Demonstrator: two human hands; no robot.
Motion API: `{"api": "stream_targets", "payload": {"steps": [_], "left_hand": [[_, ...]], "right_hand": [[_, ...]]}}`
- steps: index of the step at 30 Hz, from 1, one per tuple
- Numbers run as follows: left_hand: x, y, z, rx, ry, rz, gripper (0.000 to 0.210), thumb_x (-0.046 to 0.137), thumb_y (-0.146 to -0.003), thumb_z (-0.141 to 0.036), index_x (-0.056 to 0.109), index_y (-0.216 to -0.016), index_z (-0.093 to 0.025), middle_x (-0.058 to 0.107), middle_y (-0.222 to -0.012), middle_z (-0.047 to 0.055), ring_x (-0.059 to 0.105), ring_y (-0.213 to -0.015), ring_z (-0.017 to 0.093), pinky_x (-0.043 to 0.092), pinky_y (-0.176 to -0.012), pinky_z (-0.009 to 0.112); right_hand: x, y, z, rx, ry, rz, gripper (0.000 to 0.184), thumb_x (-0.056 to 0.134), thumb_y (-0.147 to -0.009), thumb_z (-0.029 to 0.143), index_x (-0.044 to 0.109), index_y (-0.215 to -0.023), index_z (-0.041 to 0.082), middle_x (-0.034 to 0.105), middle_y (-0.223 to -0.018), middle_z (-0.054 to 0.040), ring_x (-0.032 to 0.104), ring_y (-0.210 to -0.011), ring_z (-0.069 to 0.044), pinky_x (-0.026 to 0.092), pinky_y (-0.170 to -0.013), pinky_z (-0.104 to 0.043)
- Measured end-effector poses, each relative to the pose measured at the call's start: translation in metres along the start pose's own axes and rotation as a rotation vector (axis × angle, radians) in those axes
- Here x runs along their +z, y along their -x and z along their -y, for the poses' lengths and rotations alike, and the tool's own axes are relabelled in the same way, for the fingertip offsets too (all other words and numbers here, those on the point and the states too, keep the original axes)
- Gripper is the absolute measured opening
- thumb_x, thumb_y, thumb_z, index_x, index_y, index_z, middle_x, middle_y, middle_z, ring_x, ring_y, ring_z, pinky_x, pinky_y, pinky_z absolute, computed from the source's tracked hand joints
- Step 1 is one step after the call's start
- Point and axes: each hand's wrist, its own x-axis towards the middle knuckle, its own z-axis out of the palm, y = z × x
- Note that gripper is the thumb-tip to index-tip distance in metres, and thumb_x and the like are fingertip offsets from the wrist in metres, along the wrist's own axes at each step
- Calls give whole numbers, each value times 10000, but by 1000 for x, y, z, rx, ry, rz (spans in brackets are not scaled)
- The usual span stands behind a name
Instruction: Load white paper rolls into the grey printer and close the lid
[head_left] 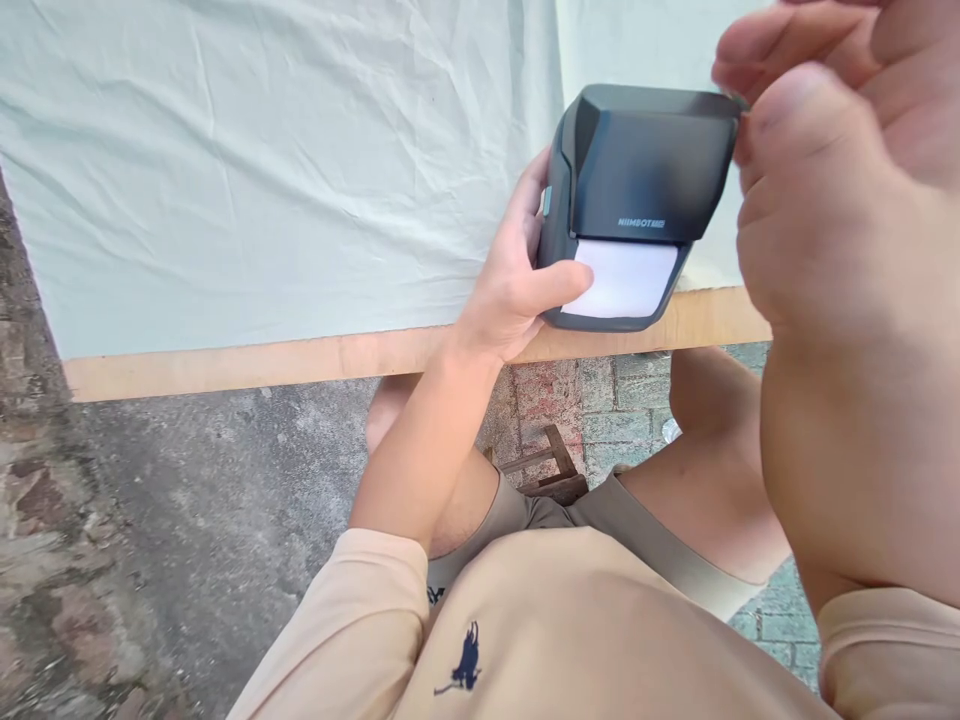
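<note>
My left hand (517,265) is closed around the left side of a dark label printer (651,165) with NIIMBOT lettering on its lid. The thumb presses on the white label paper (630,280) showing on the front, below that lid. My right hand (832,150) is at the upper right, its thumb and bent fingers beside the printer's upper right corner. Some blur covers it, and part of it runs out of the frame. Whether these fingers grip the corner or only touch it, I cannot tell. The printer is held over the table's near edge, lid side toward me.
A pale, wrinkled cloth (300,180) covers the table, with a bare wooden edge (262,368) along the front. Below are my legs, part of a wooden stool (559,470) and brick paving (619,400). Rough stone (45,560) lies at the left.
</note>
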Motion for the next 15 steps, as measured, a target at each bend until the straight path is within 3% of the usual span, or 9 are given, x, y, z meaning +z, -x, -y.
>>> {"api": "stream_targets", "payload": {"steps": [4,7,11,15], "left_hand": [[2,-1,-1,-62,-45,-57,706,731,-655,-233,442,-1291,-335,662,-1061,-17,533,-1283,270,509,-992,403],[11,-1,-4,-85,-43,-110,573,640,-717,-179,466,-1246,-313,670,-1040,-15,558,-1264,247,518,-977,368],[18,-2,-8,20,75,-92,237,415,-856,-188,545,-1054,-191,648,-975,15,545,-1278,222,502,-977,326],[14,-5,-8,1,117,-55,340,253,-910,-218,577,-1010,-191,656,-1060,10,490,-1325,218,518,-952,311]], "right_hand": [[3,12,-6,42,26,175,416,633,-832,344,511,-1229,363,503,-1196,28,522,-1049,-98,526,-804,-236],[2,16,-16,69,-61,160,463,657,-814,290,482,-1239,347,478,-1214,-6,516,-1045,-99,533,-701,-189],[6,18,-19,66,-106,128,561,740,-725,253,479,-1212,351,422,-1297,-12,486,-1164,-137,527,-667,-185],[13,17,-12,88,-70,75,496,728,-728,270,485,-1148,374,433,-1275,10,509,-1126,-153,495,-604,-214]]}}
